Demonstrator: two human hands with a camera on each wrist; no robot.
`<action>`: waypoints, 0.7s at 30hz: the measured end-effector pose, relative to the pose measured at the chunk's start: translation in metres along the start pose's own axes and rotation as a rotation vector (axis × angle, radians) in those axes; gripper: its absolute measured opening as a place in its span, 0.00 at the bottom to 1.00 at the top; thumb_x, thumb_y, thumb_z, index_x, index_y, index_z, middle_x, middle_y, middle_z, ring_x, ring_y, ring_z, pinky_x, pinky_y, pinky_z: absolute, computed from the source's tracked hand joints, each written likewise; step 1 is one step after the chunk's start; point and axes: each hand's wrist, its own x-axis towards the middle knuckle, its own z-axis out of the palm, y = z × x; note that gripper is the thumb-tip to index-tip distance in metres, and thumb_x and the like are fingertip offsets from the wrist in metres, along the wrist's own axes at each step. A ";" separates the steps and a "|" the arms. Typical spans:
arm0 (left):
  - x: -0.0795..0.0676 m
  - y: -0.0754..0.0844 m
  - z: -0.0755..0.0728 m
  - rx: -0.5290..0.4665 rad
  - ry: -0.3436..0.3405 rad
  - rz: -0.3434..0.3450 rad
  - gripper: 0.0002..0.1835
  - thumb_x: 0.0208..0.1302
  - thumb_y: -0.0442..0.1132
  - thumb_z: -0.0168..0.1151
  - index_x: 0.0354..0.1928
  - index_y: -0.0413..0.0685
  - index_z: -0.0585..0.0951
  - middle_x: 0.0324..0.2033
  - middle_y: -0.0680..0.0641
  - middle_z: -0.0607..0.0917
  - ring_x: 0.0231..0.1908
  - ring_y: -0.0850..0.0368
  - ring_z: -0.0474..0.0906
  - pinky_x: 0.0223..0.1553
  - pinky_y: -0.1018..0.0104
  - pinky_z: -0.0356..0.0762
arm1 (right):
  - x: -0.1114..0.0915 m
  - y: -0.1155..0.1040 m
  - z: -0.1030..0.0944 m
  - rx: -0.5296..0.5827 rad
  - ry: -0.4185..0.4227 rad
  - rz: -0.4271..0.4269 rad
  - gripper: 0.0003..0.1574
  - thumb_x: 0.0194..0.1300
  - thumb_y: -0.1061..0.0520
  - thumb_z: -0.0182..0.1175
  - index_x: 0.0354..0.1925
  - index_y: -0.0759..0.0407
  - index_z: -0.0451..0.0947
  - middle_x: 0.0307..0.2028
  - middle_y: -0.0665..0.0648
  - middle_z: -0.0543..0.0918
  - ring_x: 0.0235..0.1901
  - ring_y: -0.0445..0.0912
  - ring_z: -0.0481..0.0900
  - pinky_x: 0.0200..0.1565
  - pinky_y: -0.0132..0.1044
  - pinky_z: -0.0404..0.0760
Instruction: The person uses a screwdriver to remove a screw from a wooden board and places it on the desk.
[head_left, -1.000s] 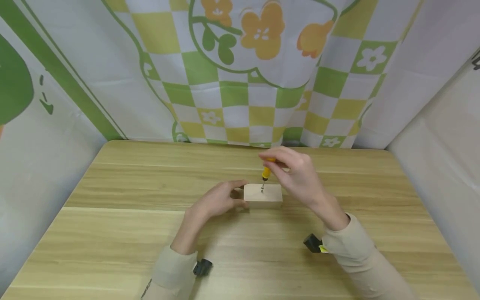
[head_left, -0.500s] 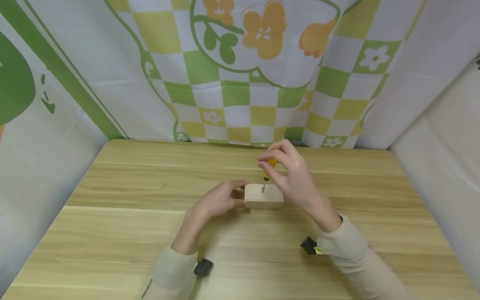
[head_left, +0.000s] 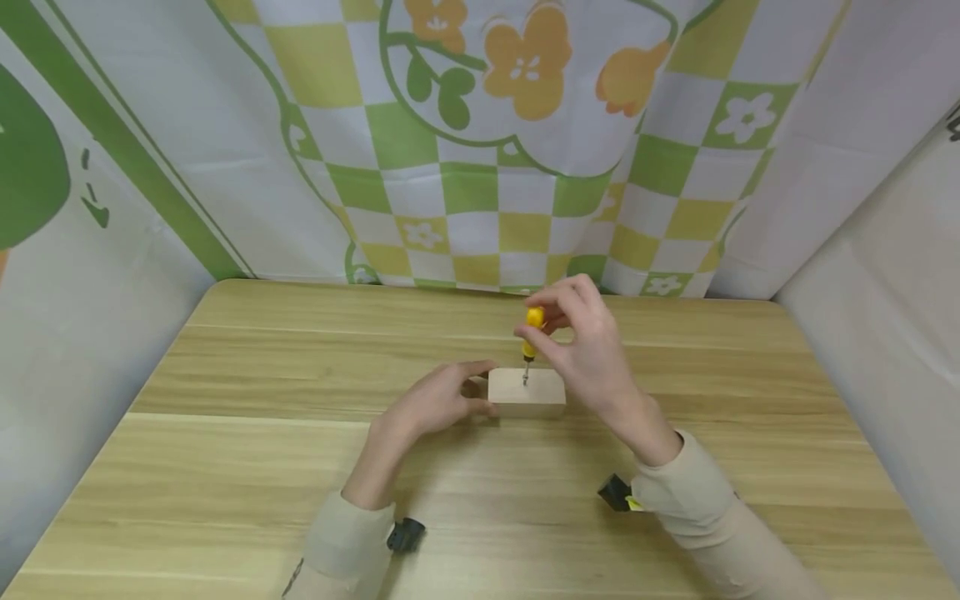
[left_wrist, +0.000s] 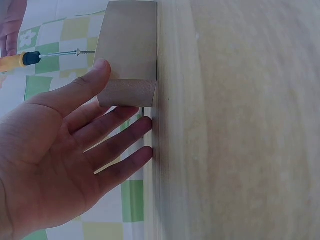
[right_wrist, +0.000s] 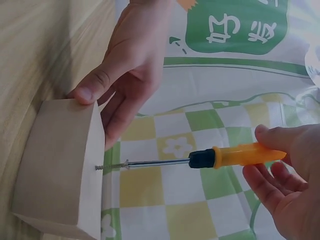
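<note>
A pale wooden block (head_left: 542,390) lies on the wooden table. My left hand (head_left: 431,400) holds its left end, with the thumb on the near side and fingers on the far side. From the block's top face stands a screw (right_wrist: 111,166), its threaded shank partly showing. The metal tip of a yellow-handled screwdriver (right_wrist: 240,155) meets the screw's head, and the tool is close to upright. My right hand (head_left: 588,346) pinches the screwdriver's handle near its upper end between thumb and fingers.
The wooden table (head_left: 247,467) spreads around the block. Behind its far edge hangs a checkered, flowered curtain (head_left: 465,192). Black wrist cameras sit at the left sleeve (head_left: 348,533) and the right sleeve (head_left: 693,492).
The right hand has shifted its fingers round the screwdriver's handle, rising a little and opening more to show the handle's top. The left hand and the block have stayed in place.
</note>
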 end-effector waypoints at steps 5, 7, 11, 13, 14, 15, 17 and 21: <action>0.001 -0.001 0.001 -0.012 0.001 -0.005 0.36 0.62 0.44 0.70 0.71 0.49 0.70 0.63 0.47 0.79 0.57 0.51 0.81 0.62 0.52 0.76 | -0.003 0.001 -0.001 0.063 0.034 0.001 0.20 0.51 0.66 0.75 0.42 0.68 0.79 0.36 0.59 0.80 0.33 0.46 0.83 0.37 0.30 0.85; 0.001 -0.001 0.001 -0.010 0.004 -0.006 0.35 0.62 0.44 0.70 0.71 0.49 0.70 0.63 0.47 0.79 0.57 0.51 0.81 0.62 0.52 0.76 | -0.003 0.001 -0.001 0.067 0.042 -0.013 0.19 0.50 0.67 0.75 0.41 0.68 0.80 0.36 0.59 0.82 0.33 0.46 0.84 0.36 0.29 0.85; 0.001 0.000 0.000 -0.005 0.006 -0.004 0.35 0.62 0.44 0.70 0.71 0.49 0.70 0.63 0.47 0.79 0.57 0.51 0.81 0.63 0.52 0.75 | -0.001 0.001 -0.003 0.071 0.029 -0.027 0.18 0.50 0.69 0.74 0.41 0.69 0.80 0.36 0.60 0.84 0.32 0.48 0.86 0.37 0.29 0.86; 0.000 0.000 0.001 -0.005 0.004 -0.001 0.35 0.62 0.44 0.70 0.71 0.48 0.70 0.63 0.47 0.79 0.57 0.51 0.81 0.63 0.52 0.75 | 0.000 0.001 -0.005 0.077 0.014 -0.013 0.18 0.51 0.70 0.74 0.41 0.70 0.81 0.36 0.61 0.85 0.33 0.49 0.87 0.37 0.29 0.86; 0.000 0.000 0.001 -0.003 0.004 -0.001 0.35 0.62 0.44 0.70 0.71 0.49 0.70 0.63 0.47 0.79 0.58 0.51 0.81 0.63 0.52 0.75 | 0.000 0.000 -0.006 0.082 0.004 -0.003 0.17 0.51 0.71 0.73 0.41 0.70 0.81 0.36 0.61 0.86 0.33 0.50 0.87 0.37 0.29 0.86; 0.000 0.000 0.001 -0.001 0.004 -0.001 0.36 0.62 0.44 0.70 0.71 0.49 0.70 0.63 0.47 0.79 0.58 0.51 0.81 0.63 0.53 0.75 | 0.000 0.000 -0.007 0.089 -0.009 0.012 0.17 0.52 0.71 0.73 0.42 0.70 0.82 0.37 0.62 0.86 0.34 0.51 0.88 0.37 0.29 0.86; 0.000 0.000 0.000 -0.001 0.006 -0.001 0.35 0.62 0.44 0.70 0.71 0.49 0.70 0.63 0.47 0.79 0.58 0.51 0.81 0.63 0.53 0.75 | 0.000 -0.003 -0.010 0.099 -0.041 0.044 0.16 0.53 0.71 0.72 0.43 0.68 0.82 0.37 0.62 0.87 0.35 0.51 0.88 0.37 0.28 0.86; 0.000 0.001 0.000 -0.001 0.003 -0.003 0.36 0.62 0.43 0.70 0.71 0.49 0.70 0.63 0.47 0.80 0.58 0.51 0.81 0.64 0.53 0.75 | -0.001 -0.007 -0.014 0.142 -0.112 0.101 0.16 0.57 0.73 0.68 0.46 0.67 0.83 0.41 0.62 0.88 0.39 0.51 0.89 0.40 0.29 0.86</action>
